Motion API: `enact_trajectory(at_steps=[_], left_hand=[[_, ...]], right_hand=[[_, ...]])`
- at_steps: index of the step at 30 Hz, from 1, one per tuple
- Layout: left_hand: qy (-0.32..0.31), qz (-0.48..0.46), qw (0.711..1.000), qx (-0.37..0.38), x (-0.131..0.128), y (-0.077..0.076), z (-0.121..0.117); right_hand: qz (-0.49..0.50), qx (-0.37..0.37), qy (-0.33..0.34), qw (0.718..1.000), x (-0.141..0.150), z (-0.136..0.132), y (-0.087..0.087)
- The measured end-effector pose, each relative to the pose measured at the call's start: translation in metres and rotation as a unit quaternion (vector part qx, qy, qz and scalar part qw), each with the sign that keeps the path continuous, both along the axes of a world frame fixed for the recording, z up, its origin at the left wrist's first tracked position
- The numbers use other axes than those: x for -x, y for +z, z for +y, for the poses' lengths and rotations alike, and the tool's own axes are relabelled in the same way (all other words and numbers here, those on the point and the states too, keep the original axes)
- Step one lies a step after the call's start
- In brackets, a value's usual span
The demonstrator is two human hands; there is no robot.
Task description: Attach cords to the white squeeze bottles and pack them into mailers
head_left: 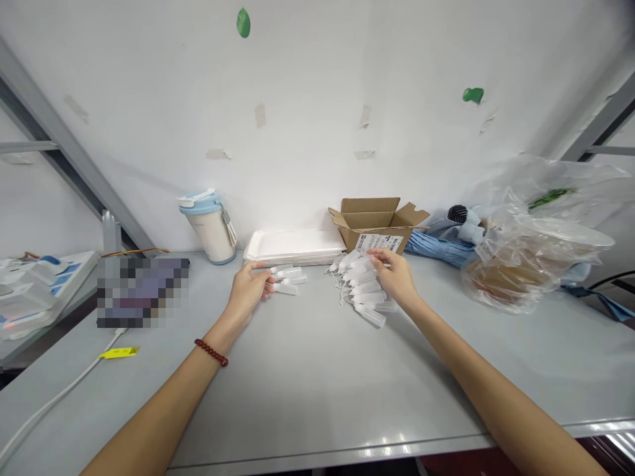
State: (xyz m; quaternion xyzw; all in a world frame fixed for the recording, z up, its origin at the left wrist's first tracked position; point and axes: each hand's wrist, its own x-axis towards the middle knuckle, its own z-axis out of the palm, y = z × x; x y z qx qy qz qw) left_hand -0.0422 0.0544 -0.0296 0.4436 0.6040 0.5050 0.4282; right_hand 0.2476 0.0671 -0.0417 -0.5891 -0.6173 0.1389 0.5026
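Note:
My left hand (249,289) is at the cap ends of several small translucent plastic bottles (289,277), its fingers curled round them. These bottles lie side by side, pointing right. Across from them, my right hand (395,276) is at a pile of similar bottles (364,284) with thin nozzle tips and white caps or strings on their left ends. Its thumb and forefinger come close together at the base of an upper bottle, and the other fingers are partly hidden. A dark red bead bracelet (211,352) circles my left wrist.
Behind the bottles are a stack of white trays (292,246) and an open cardboard box (370,221). A blue-lidded cup (211,228) and a pixelated dark object (141,291) stand left. Right are a blue folded umbrella (439,248) and a clear plastic bag (526,264).

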Motion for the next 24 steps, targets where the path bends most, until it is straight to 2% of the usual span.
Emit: enact_trajectory(at_steps=[9,14,19,24], left_hand=[[0.008,-0.014,0.999,-0.040,-0.003,0.002,-0.001],[-0.007,-0.004,0.998,-0.058,-0.008,0.002,-0.005],[-0.076,0.000,0.995,-0.069,-0.015,0.003,-0.011],[-0.177,0.007,0.983,-0.055,-0.021,0.006,-0.020]], right_hand=[[0.033,-0.051,-0.020,0.998,0.004,-0.006,0.004],[0.078,-0.084,-0.025,0.993,0.006,-0.009,0.008],[0.153,-0.089,-0.010,0.984,0.013,-0.015,0.013],[0.236,-0.032,0.078,0.968,0.032,-0.029,0.016]])
